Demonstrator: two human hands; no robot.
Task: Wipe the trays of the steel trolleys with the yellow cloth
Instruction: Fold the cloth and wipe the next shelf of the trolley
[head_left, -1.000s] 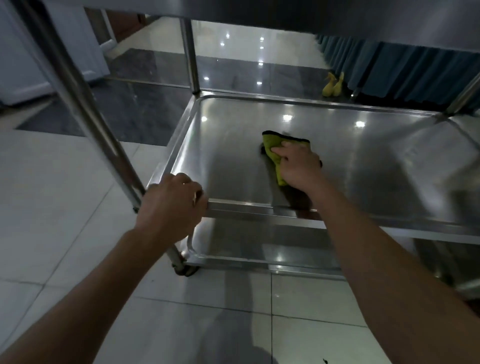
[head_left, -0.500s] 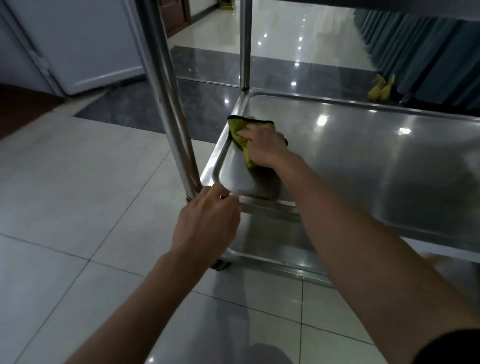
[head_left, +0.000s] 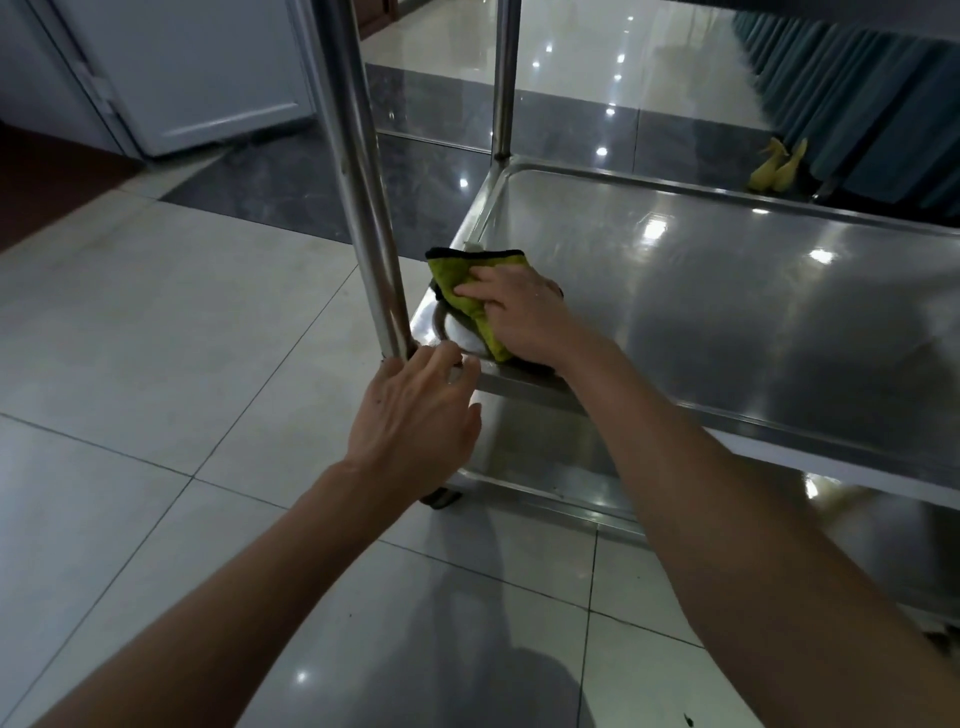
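A yellow cloth (head_left: 456, 276) with a dark edge lies in the near left corner of the steel trolley's middle tray (head_left: 727, 312). My right hand (head_left: 522, 314) lies on top of it, fingers stretched left and pressing it against the tray. My left hand (head_left: 415, 415) holds the tray's front rim at that same corner, right at the foot of the near upright post (head_left: 363, 182). Below, part of the lower tray (head_left: 545, 457) shows between my arms.
A second post (head_left: 504, 78) rises at the far left corner. A caster wheel (head_left: 442, 500) stands on the pale tiled floor. A white door (head_left: 182, 67) is at far left, teal drapes (head_left: 857, 104) and two yellow objects (head_left: 776, 174) at far right.
My right hand has slid the cloth leftward and nearer, from the middle of the tray into its near left corner. My left hand stays on the rim.
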